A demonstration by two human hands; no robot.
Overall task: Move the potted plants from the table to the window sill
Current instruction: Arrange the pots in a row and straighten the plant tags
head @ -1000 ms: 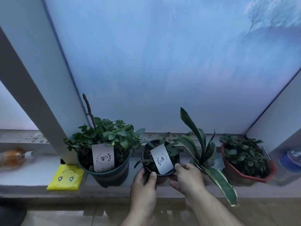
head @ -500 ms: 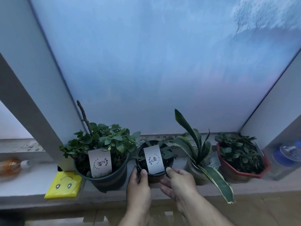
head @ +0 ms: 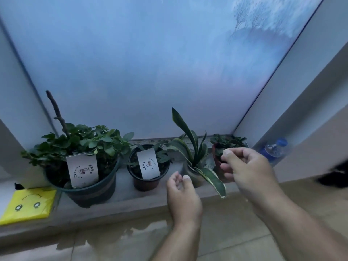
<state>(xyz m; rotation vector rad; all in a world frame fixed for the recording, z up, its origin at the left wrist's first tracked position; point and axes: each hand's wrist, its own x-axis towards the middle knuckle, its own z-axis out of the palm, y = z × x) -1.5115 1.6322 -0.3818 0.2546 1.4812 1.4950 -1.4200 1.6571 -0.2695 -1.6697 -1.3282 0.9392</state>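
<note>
Furthest left of the hands, a yellow packet (head: 28,205) lies on the window sill (head: 120,200), then a big bushy pot (head: 88,185). Just left of the empty, loosely curled left hand (head: 183,196) stands the small black pot (head: 148,173). Between both hands sits the snake plant (head: 195,157). The right hand (head: 246,168), fingers curled and empty, hides part of the red pot (head: 216,159); beyond it, a water bottle (head: 274,149).

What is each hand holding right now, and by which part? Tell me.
Nothing. The left hand and right hand are both empty and clear of the small pot, which stands alone on the sill.
</note>
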